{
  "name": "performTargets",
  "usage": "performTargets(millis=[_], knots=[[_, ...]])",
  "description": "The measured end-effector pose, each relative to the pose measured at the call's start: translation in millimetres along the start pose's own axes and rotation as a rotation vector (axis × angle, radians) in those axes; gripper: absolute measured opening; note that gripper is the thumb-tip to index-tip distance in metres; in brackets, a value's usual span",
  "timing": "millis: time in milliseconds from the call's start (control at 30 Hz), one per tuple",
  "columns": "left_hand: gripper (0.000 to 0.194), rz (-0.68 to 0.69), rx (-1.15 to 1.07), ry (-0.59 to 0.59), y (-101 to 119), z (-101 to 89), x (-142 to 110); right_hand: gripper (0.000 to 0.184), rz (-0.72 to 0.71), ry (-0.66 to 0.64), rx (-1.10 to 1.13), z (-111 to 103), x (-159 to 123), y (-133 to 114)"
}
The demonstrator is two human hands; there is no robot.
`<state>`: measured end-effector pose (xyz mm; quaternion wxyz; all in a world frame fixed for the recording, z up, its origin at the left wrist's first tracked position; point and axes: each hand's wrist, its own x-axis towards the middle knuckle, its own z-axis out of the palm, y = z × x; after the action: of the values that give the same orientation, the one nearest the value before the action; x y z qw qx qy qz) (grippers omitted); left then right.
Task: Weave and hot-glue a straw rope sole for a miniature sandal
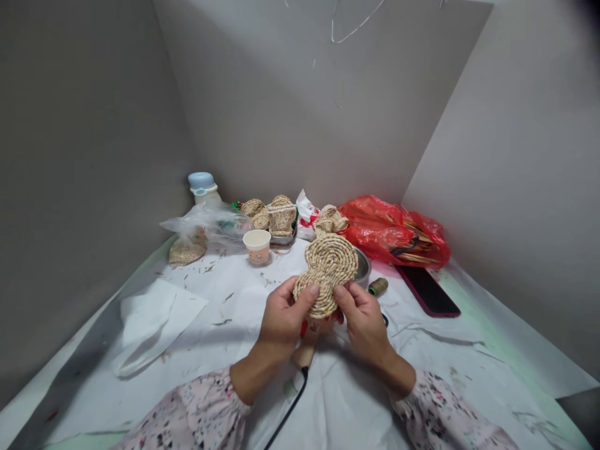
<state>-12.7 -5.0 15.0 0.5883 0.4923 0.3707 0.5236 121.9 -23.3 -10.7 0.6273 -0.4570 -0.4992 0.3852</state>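
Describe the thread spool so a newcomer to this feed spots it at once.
Find the red plastic bag at the back right of the white-covered table. Just in front of it lies a dark-screened phone, and left of that, beyond the right hand, is the thread spool. Small and wound with olive-brown thread, it differs from the flat phone and the metal bowl beside it.

Tan coiled-straw piece [330, 259]: two joined discs, larger uppermost, held up.
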Motion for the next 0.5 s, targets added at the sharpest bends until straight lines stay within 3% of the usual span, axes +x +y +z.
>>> performTargets(millis=[167,300,500], knots=[[0.025,-0.007,-0.026,-0.048,-1.6,0.1,-0.3,0.042,0.006,0.015,-0.019,0.0,0.3,3.2],[0.034,0.021,0.019,-0.114,-1.8,1.0,-1.7,0.044,0.002,0.068,-0.051,1.0,0.6,4.9],[0.033,-0.016,0.034,-0.112,-5.7,-0.2,0.0,0.045,0.030,0.065,0.039,0.8,-1.0,2.0]])
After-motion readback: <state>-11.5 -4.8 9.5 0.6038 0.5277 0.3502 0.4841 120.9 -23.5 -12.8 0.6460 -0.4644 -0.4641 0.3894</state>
